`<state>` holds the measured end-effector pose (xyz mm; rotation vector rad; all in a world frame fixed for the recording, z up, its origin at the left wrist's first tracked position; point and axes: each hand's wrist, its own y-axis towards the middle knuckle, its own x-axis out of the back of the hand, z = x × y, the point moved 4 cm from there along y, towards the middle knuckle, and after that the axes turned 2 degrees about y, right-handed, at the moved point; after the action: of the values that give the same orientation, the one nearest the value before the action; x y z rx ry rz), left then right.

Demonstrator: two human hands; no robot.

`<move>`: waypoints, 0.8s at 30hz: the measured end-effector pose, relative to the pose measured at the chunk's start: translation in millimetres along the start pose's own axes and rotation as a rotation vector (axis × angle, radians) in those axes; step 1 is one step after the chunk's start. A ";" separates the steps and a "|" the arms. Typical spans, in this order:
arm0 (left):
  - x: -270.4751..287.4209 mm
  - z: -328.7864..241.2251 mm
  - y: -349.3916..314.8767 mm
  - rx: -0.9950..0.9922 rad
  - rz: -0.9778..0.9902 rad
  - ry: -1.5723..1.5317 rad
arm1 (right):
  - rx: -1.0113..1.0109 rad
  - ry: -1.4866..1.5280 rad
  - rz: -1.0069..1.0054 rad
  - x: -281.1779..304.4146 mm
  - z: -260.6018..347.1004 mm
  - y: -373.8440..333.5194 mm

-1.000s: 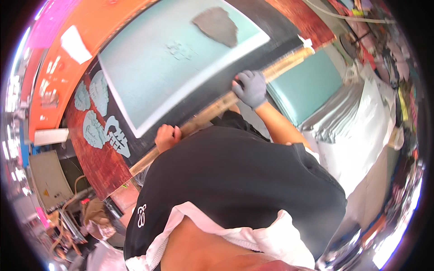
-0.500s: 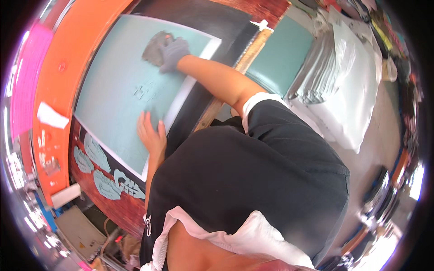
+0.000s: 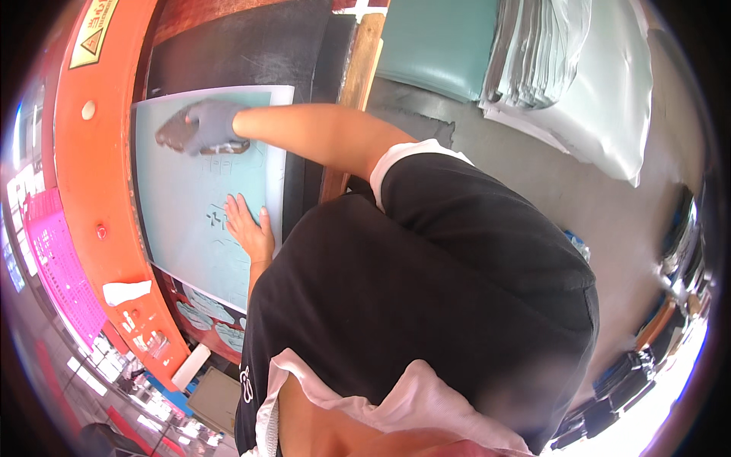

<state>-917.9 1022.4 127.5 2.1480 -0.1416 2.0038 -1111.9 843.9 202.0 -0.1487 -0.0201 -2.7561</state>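
A large light blue-green sheet with a white border (image 3: 175, 206) lies on a black work surface in front of me. My right hand (image 3: 215, 126), in a grey glove, is closed over a dark grey-brown pad (image 3: 175, 134) and presses it on the far part of the sheet. The pad's exact kind is hard to tell. Bare and flat, with fingers spread, my left hand (image 3: 250, 230) rests on the sheet near its right border. Beside its fingertips are small dark marks (image 3: 216, 219) and faint outlined shapes.
An orange machine beam (image 3: 95, 183) runs along the left, with a crumpled white piece (image 3: 127, 292) on it. Pale blue cut-out shapes (image 3: 199, 311) lie on a red surface at the near end. Stacked silvery sheets (image 3: 533, 61) and a green padded surface (image 3: 434, 46) stand at right.
The whole view has turned and shifted. My right hand has swept the pad leftward over the sheet, toward the orange beam. My left hand stays flat on the sheet.
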 end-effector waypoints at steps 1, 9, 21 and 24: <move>0.8 -0.9 1.2 -0.003 -0.009 0.000 | -0.030 0.013 0.010 12.7 1.8 6.9; 15.5 -21.3 -1.4 0.086 0.061 -0.030 | 0.081 -1.002 -0.131 131.6 -12.6 46.7; 33.3 -50.0 -15.3 0.167 0.090 -0.067 | 0.810 -0.969 0.204 34.5 -33.9 30.5; 41.0 -69.4 -25.1 0.254 -0.052 0.095 | 0.886 -1.023 0.278 13.3 -46.4 11.1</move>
<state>-977.3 1064.3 170.5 2.1670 0.1913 2.1913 -1124.7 827.0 157.2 -1.1389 -1.3046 -1.8766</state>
